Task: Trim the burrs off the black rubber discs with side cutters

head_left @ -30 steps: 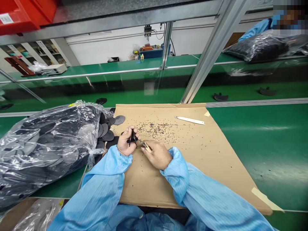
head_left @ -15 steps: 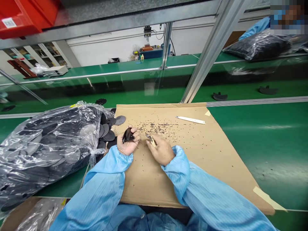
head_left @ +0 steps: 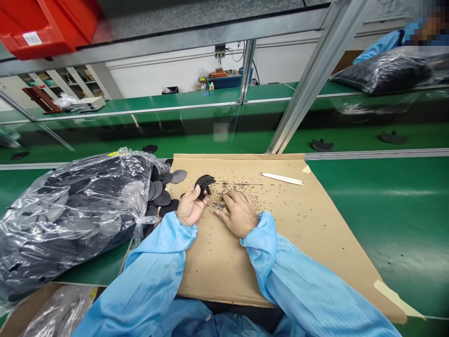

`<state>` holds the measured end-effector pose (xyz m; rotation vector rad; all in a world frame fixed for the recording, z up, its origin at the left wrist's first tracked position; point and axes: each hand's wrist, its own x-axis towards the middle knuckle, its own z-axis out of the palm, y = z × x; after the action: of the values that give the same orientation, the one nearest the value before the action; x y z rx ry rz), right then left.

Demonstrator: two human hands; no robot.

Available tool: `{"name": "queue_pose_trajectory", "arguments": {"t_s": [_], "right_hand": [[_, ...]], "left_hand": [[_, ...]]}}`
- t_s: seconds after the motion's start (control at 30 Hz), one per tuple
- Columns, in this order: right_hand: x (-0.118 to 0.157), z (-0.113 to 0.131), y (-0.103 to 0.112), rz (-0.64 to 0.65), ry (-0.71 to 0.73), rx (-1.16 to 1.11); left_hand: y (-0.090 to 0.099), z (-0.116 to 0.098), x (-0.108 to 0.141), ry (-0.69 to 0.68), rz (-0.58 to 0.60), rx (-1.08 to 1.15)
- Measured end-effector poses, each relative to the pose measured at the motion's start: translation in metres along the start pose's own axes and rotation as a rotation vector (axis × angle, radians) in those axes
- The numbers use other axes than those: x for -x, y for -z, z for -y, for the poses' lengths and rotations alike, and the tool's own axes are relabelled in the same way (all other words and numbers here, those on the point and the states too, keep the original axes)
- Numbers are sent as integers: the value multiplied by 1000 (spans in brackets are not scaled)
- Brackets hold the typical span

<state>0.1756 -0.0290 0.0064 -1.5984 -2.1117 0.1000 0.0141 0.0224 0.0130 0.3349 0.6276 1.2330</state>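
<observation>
A curved black part (head_left: 204,186) is gripped in my left hand (head_left: 191,206), raised over the left side of a brown cardboard sheet (head_left: 224,267). My right hand (head_left: 240,213) is palm down just to the right, its fingers curled over a small metal tool (head_left: 219,206) whose jaws point left toward the part. The part and the tool are apart. Many tiny black bits (head_left: 238,186) lie scattered on the cardboard beyond my hands. Round black discs (head_left: 163,198) spill out beside my left hand.
A large clear bag (head_left: 73,220) of black parts fills the left. A white-handled blade (head_left: 280,178) lies at the back of the cardboard. A red bin (head_left: 52,28) hangs upper left. A metal post (head_left: 305,79) slants behind. Another person's blue sleeve (head_left: 380,46) shows at upper right.
The black part in my left hand has turned and now shows its curved outline pointing up and right. My right hand has rotated palm down, with the tool lower under its fingers.
</observation>
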Motion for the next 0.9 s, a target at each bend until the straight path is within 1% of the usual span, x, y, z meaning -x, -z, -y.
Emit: {"name": "queue_pose_trajectory", "arguments": {"t_s": [0.07,0.17,0.23,0.3,0.37,0.47,0.57,0.63,0.67,0.73,0.77,0.8,0.83,0.87,0.9], "right_hand": [[0,0,1,-74,15,-81],[1,3,2,-187,-11,-321],[2,5,3,-180,-43,-464],[2,5,2,-149,-83,-513],[2,4,0,-144,-105,-509],[2,-2,-6,-183,-89,-551],[1,-8,-11,-177,-96,-597],[1,-9,-8,-198,-134,-543],[1,-7,-5,-253,-154,-491],[-1,1,6,-441,-154,-374],[-3,8,14,-527,-123,-332],[-8,17,21,-572,-72,-309],[-14,28,27,-561,-10,-304],[-22,40,31,-494,56,-310],[-31,53,32,-382,110,-317]], "left_hand": [[2,2,0,-1,40,-32],[3,8,1,-27,122,-113],[4,13,3,-41,188,-205],[4,18,6,-61,229,-292],[4,22,8,-107,239,-355],[5,24,7,-174,254,-432],[6,25,5,-167,266,-494],[7,25,3,-164,230,-516],[8,25,3,-174,195,-531],[8,25,3,-213,115,-576],[6,24,4,-228,87,-606],[3,25,4,-236,65,-626],[-2,25,5,-239,22,-614],[-9,26,6,-240,-46,-572],[-17,27,7,-249,-136,-513]]}}
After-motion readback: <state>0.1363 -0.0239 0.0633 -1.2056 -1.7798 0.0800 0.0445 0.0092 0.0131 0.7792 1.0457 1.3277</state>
